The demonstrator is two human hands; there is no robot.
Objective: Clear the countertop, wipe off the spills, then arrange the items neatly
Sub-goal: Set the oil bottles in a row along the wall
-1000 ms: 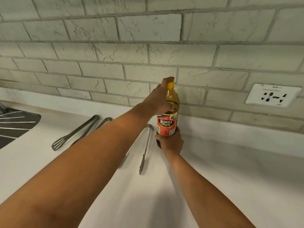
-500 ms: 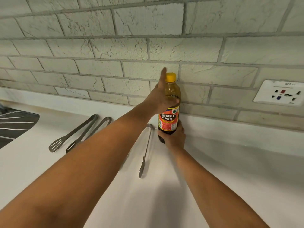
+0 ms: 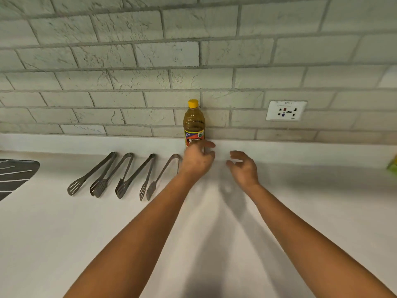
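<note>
An amber bottle [image 3: 194,121] with a yellow cap and a red label stands upright on the white countertop [image 3: 300,211], against the tiled wall. My left hand [image 3: 196,159] hovers just in front of its base with loose fingers and hides the lower label. I cannot tell whether a fingertip still touches the bottle. My right hand [image 3: 243,167] is to the right of the bottle, apart from it, fingers relaxed and holding nothing. Several metal tongs [image 3: 126,175] lie side by side in a row left of the bottle.
A wall socket [image 3: 286,110] sits on the tiles right of the bottle. A dark ribbed sink part [image 3: 15,175] shows at the left edge. Something yellow-green [image 3: 392,163] peeks in at the right edge.
Both hands have let go of the bottle and drawn back; it now stands alone by the wall. The view has pulled back, showing more tongs.
</note>
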